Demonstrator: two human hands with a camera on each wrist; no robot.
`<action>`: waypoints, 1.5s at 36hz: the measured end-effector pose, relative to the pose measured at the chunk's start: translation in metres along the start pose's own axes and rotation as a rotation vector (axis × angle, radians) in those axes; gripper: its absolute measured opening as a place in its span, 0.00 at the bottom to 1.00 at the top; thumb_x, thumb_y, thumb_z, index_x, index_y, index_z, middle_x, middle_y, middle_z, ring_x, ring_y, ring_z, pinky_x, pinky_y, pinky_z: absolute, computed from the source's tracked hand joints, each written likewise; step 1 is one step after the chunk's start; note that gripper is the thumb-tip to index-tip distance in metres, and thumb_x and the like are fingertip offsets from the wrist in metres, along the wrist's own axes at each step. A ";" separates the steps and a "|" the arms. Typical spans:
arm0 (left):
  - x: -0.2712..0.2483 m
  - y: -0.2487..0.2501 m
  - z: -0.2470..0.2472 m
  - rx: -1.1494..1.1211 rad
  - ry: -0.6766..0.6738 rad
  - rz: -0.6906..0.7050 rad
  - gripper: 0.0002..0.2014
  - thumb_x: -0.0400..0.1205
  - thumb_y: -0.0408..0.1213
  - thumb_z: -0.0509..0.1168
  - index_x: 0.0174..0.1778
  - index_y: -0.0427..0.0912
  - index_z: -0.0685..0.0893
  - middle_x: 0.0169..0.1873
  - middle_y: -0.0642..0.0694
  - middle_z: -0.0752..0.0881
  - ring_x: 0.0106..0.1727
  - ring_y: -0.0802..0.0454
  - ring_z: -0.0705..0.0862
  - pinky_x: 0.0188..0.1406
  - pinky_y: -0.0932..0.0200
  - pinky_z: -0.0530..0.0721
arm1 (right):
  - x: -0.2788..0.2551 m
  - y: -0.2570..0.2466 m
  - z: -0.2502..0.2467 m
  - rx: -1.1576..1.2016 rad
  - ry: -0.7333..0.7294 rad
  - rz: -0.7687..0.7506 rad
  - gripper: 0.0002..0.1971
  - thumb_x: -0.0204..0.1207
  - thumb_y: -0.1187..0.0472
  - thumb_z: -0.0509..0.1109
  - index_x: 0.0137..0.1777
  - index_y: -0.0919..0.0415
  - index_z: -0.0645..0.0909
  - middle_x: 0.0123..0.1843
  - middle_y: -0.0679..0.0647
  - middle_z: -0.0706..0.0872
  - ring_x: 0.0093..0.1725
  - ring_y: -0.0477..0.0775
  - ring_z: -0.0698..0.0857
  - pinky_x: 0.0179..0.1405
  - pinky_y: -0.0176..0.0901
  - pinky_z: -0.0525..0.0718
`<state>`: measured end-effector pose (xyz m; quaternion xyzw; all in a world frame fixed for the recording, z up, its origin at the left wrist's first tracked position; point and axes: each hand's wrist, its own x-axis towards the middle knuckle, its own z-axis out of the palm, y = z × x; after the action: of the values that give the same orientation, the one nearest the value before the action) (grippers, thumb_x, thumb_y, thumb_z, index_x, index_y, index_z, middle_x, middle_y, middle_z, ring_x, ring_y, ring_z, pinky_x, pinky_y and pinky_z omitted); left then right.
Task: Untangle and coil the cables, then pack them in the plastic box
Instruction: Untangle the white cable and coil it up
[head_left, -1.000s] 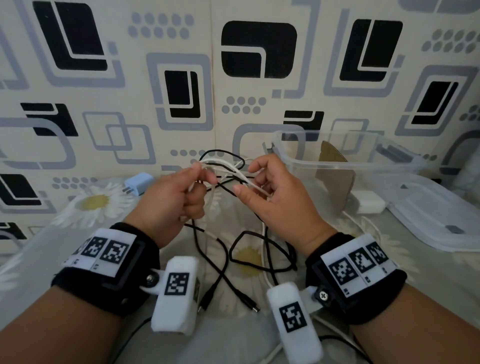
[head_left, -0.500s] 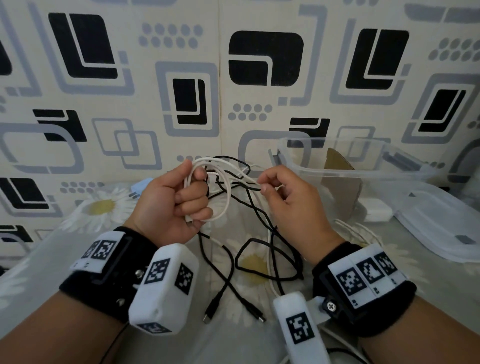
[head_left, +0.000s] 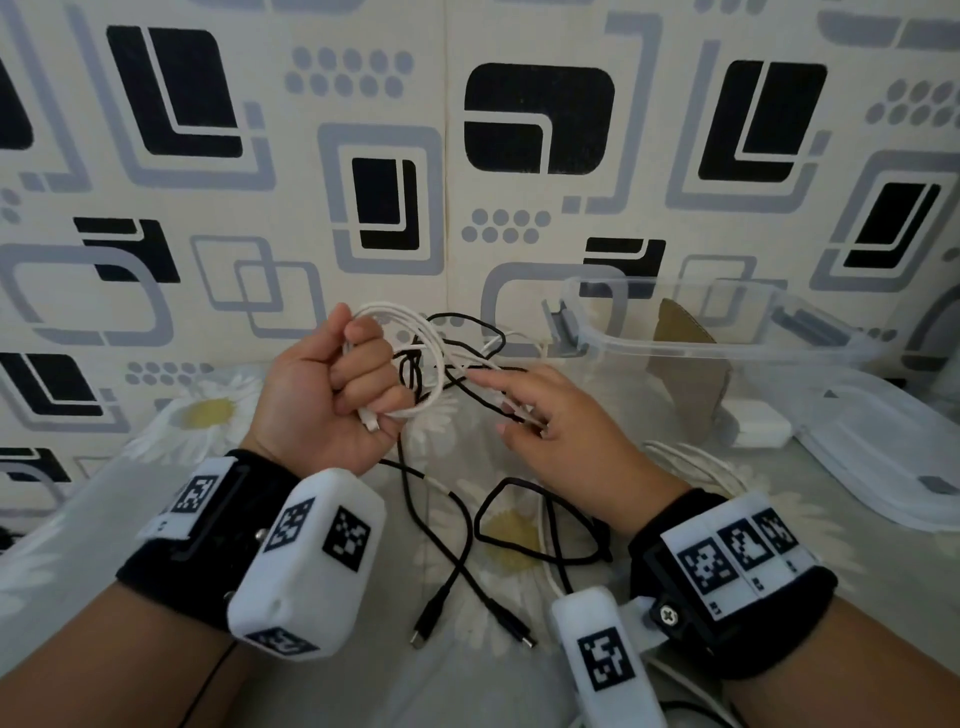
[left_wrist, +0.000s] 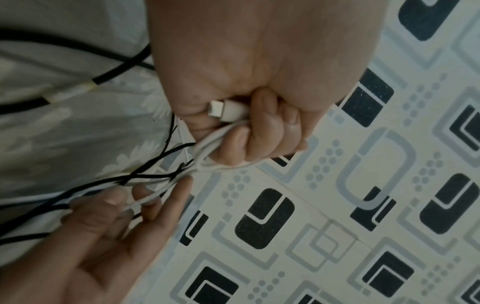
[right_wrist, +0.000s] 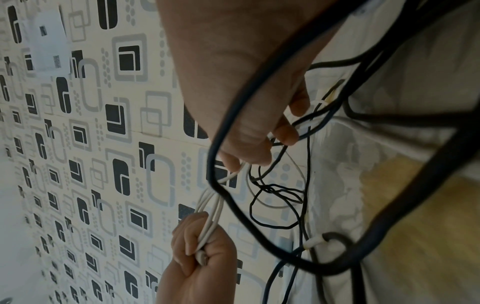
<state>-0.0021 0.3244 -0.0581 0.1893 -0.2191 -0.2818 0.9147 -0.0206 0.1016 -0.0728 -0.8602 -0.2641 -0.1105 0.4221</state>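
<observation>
My left hand is a fist held above the table, gripping a few loops of the white cable. The cable's connector sticks out below my little finger. From the loops a white strand runs right, into the fingers of my right hand, which pinch it with the index finger stretched out. A thin black cable is tangled through the white loops and hangs to the table, where its two plug ends lie. The clear plastic box stands open at the back right.
The box lid lies right of the box. A white charger block and a brown cardboard piece sit near the box. More white cable lies by my right wrist. A patterned wall is close behind.
My left hand has closed into a tighter fist on the white loops, with the connector now sticking out below. My right hand has slid down and right along the strand, its fingers straighter.
</observation>
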 end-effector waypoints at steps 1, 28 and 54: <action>-0.001 0.001 0.000 -0.006 0.051 0.060 0.19 0.89 0.46 0.54 0.38 0.38 0.80 0.21 0.51 0.64 0.21 0.54 0.60 0.27 0.58 0.70 | 0.000 0.001 0.001 -0.016 -0.026 0.002 0.29 0.80 0.68 0.65 0.73 0.36 0.74 0.60 0.44 0.77 0.57 0.38 0.79 0.60 0.28 0.75; -0.010 0.017 -0.001 -0.100 0.055 0.099 0.24 0.89 0.46 0.48 0.35 0.34 0.76 0.23 0.48 0.67 0.23 0.50 0.64 0.34 0.54 0.68 | 0.001 0.002 0.000 -0.166 0.043 0.123 0.12 0.81 0.65 0.65 0.56 0.52 0.88 0.48 0.46 0.88 0.35 0.41 0.81 0.37 0.27 0.77; 0.009 -0.027 0.023 0.496 0.370 0.293 0.14 0.90 0.42 0.48 0.42 0.46 0.74 0.28 0.54 0.69 0.26 0.58 0.69 0.35 0.65 0.77 | -0.002 -0.011 0.000 -0.053 -0.225 -0.226 0.14 0.78 0.69 0.70 0.59 0.55 0.88 0.45 0.46 0.78 0.43 0.37 0.77 0.48 0.30 0.76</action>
<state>-0.0187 0.2933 -0.0485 0.4205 -0.1365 -0.0464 0.8958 -0.0279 0.1066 -0.0663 -0.8429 -0.4018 -0.0672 0.3516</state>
